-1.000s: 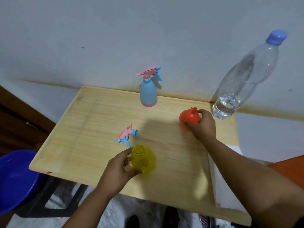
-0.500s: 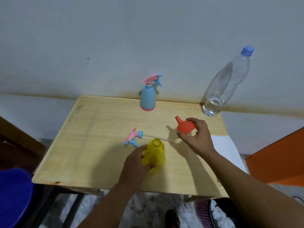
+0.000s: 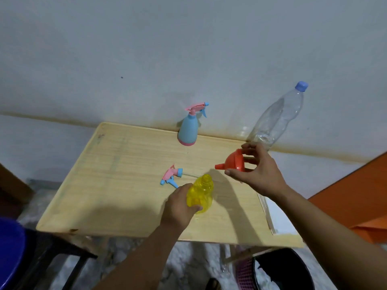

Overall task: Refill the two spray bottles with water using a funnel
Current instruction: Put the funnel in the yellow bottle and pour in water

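My left hand grips the yellow spray bottle, which stands on the wooden table with its neck uncapped. Its pink and blue spray head lies on the table just to the left. Above the table my right hand holds the orange funnel by its wide rim, spout pointing left toward the yellow bottle's neck. A blue spray bottle with its pink trigger head on stands at the back edge by the wall. A clear water bottle with a blue cap leans at the back right.
A blue basin sits low at the left beside a dark stand. A black bin and a purple basket are on the floor under the table's right front. An orange surface lies to the right.
My right hand has lifted the funnel off the table and turned it so the spout points left toward the yellow bottle. My left hand keeps hold of the yellow bottle.
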